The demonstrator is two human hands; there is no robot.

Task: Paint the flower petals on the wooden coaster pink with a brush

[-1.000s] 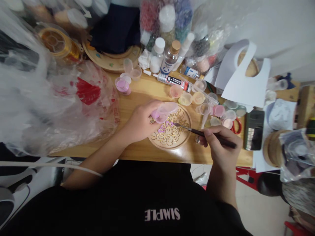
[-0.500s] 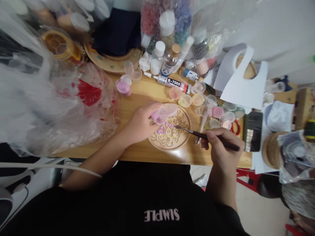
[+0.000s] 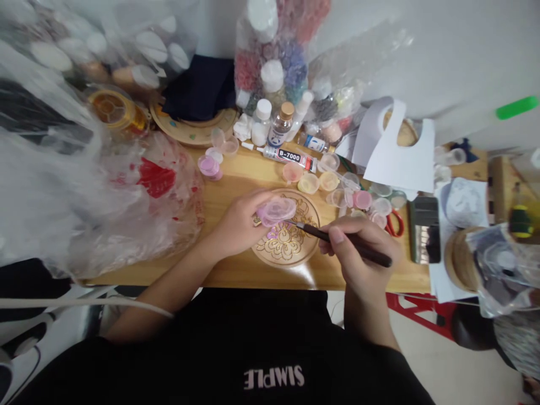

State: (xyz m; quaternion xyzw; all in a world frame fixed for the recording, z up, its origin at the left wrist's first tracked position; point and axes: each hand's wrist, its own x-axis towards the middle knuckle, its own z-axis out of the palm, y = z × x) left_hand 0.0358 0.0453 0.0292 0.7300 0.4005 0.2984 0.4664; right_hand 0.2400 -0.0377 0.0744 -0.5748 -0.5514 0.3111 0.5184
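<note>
My left hand [image 3: 241, 223] is closed on a small clear plastic cup [image 3: 276, 212] with pinkish-purple stuff in it, tilted above the far left part of a round wooden board [image 3: 291, 261]. Gold outlines of flowers cover the board, and a few petals near the cup are filled in purple. A palette knife [image 3: 343, 243] with a dark handle is gripped pen-like in my right hand [image 3: 365, 247]. Its tip is at the cup's near right edge; whether it is inside cannot be made out.
Behind the board lie a B-7000 glue tube [image 3: 290, 157], bottles [image 3: 280, 125] and several small cups of colour [image 3: 309, 183]. Red-handled scissors [image 3: 394, 223] and a dark box [image 3: 424, 230] are at the right. A crumpled plastic bag [image 3: 139, 219] fills the left.
The palette knife's tip has moved left from over the board's pattern to the cup. My right hand has shifted left with it. The whole view has also shifted slightly.
</note>
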